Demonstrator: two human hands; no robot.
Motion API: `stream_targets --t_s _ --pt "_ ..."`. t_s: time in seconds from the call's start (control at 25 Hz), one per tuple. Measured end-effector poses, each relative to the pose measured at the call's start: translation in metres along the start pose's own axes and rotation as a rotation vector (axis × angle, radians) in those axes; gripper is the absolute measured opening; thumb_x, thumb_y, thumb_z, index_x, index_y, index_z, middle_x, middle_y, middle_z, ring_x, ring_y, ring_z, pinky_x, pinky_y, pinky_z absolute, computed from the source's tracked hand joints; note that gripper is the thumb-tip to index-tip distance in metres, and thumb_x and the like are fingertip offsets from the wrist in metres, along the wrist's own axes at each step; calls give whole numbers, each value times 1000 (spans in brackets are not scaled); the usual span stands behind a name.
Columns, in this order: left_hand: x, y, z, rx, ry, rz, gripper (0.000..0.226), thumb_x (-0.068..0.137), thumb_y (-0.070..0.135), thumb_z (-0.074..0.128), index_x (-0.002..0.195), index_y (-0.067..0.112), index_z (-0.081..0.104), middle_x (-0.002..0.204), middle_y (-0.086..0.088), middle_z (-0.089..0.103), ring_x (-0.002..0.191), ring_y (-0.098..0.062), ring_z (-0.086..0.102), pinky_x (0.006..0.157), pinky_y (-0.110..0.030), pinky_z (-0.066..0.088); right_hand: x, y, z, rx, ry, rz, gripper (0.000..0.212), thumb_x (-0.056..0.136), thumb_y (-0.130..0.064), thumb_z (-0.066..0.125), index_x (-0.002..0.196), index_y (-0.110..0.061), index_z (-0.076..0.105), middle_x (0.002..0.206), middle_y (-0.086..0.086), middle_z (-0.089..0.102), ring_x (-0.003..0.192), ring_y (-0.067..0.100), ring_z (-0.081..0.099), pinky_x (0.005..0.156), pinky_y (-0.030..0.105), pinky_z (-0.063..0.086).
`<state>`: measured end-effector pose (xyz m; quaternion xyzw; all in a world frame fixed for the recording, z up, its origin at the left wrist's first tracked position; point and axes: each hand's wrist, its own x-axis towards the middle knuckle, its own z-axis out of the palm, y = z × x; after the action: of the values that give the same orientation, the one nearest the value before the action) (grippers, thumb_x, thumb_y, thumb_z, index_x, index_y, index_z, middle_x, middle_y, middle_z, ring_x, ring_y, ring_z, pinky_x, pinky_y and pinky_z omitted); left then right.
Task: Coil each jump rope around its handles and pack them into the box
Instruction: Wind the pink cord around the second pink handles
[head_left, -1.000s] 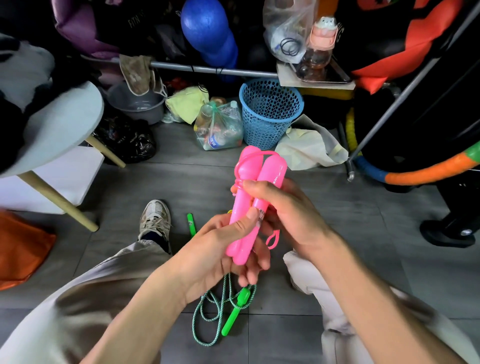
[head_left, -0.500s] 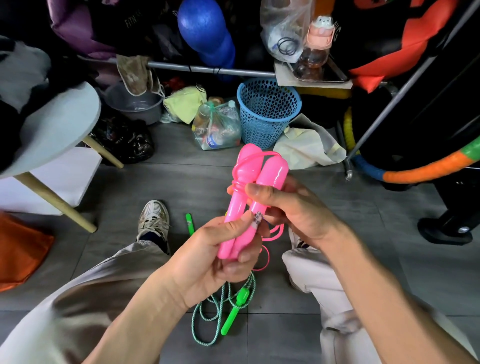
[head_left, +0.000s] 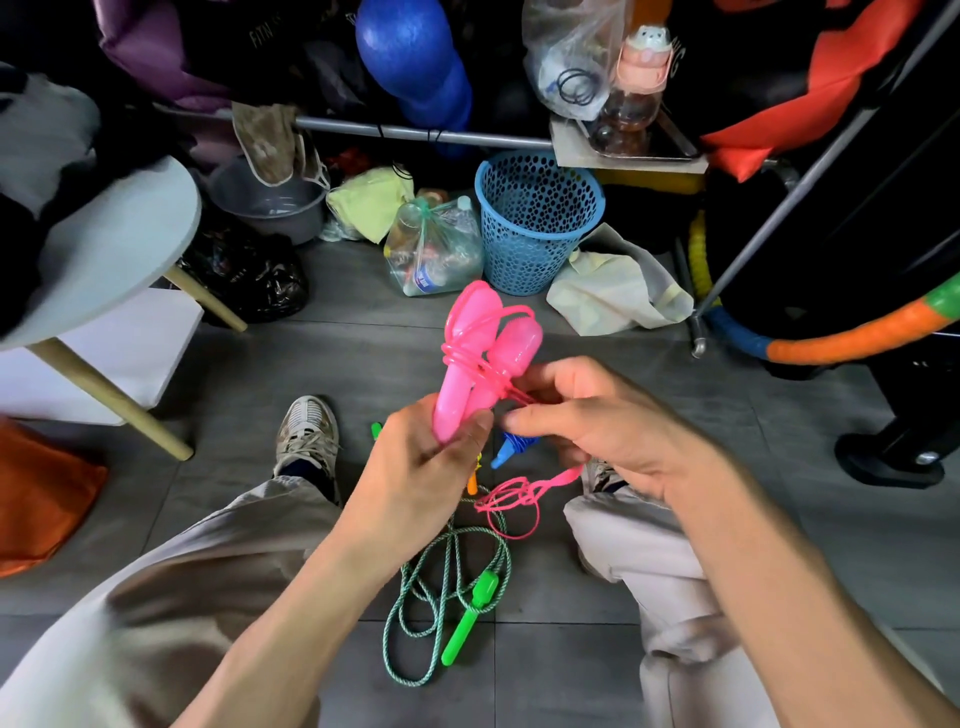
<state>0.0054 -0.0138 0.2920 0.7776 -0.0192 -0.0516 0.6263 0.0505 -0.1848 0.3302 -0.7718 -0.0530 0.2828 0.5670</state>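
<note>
Your left hand (head_left: 421, 467) is closed around the lower ends of two glossy pink plastic jump-rope handles (head_left: 475, 358), which stand side by side and tilt a little to the right, their rounded tops pointing away from you. Several turns of thin pink plastic cord (head_left: 470, 358) are wound around both handles near the middle, and one loop runs up over the top of the right one. Your right hand (head_left: 608, 426) sits just to the right of the handles, thumb and forefinger pinched on that cord where it leaves the wraps; the other fingers curl loosely. From under this hand the loose remainder of the cord (head_left: 511, 499) hangs in a small tangle between your knees. On the grey tiled floor (head_left: 363, 364) nearer to you lies a green-and-white braided jump rope with bright green plastic handles (head_left: 467, 618), uncoiled in loose loops. A blue plastic handle (head_left: 511, 449) and an orange piece (head_left: 471, 483) peek out just below your hands, mostly hidden. Far beyond, a light blue perforated plastic basket (head_left: 537, 223) stands on the floor, with a clear plastic bag of bottles (head_left: 434, 247) touching its left side. Your left sneaker (head_left: 306, 431) rests left of the hands.
</note>
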Motion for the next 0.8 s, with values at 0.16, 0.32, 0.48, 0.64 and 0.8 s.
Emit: stream_targets --t_s 0.16,0.32,0.48,0.64,0.8 --pt "5 -8 1 405 172 48 32 97 27 53 68 22 39 46 10 36 44 -14 32 45 -28 24 3 9 4 -150 54 112 21 97 -10 51 95 9 61 49 1 48 34 9 37 35 19 35" --pt "14 -17 2 599 237 -24 24 97 32 50 80 15 44 59 4 46 64 -35 52 56 -35 28 -2 11 10 -291 -44 148 23 96 -11 48 92 10 57 53 8 57 42 17 52 43 22 40" --pt "18 -25 5 734 231 -50 21 97 31 50 87 13 42 71 -8 59 77 -43 59 59 -37 32 -9 9 24 -446 -105 101 11 88 -1 39 85 -1 50 76 14 65 40 14 52 38 25 39" --pt "15 -31 9 1018 -16 -68 16 95 26 47 103 12 47 95 -14 67 91 -39 64 69 -40 44 -5 13 19 -956 68 -205 32 90 -19 53 60 -14 45 58 1 49 52 17 41 51 35 29" --pt "4 -28 13 1109 -278 113 20 95 30 48 111 19 50 95 -7 68 90 -32 65 70 -36 45 -4 6 -6 -927 114 -296 6 80 -33 72 78 -30 76 67 -19 58 85 -18 48 61 5 31"
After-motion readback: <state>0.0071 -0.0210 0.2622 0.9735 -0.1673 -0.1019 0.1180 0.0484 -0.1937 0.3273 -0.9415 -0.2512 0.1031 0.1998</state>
